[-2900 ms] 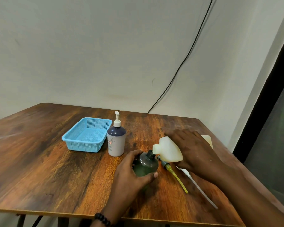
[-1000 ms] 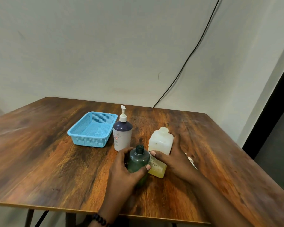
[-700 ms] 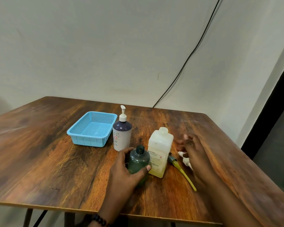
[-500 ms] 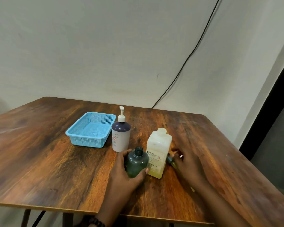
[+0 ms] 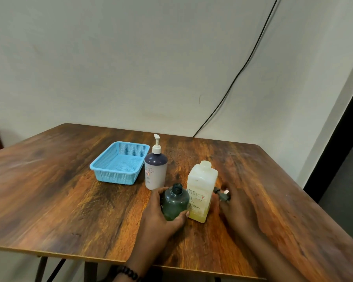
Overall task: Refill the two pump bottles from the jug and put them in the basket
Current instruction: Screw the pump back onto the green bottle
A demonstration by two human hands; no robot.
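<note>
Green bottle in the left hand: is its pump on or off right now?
Off. The green bottle stands upright with a bare, open threaded neck; the left hand grips its body.

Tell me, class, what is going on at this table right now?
A person is refilling pump bottles. The left hand grips an open dark green bottle whose pump is off. Beside it the uncapped jug stands upright with a little yellow liquid at the bottom. The right hand is closing on a pump head lying behind the jug. A second bottle, its pump fitted, stands by the blue basket, which holds neither bottle.
</note>
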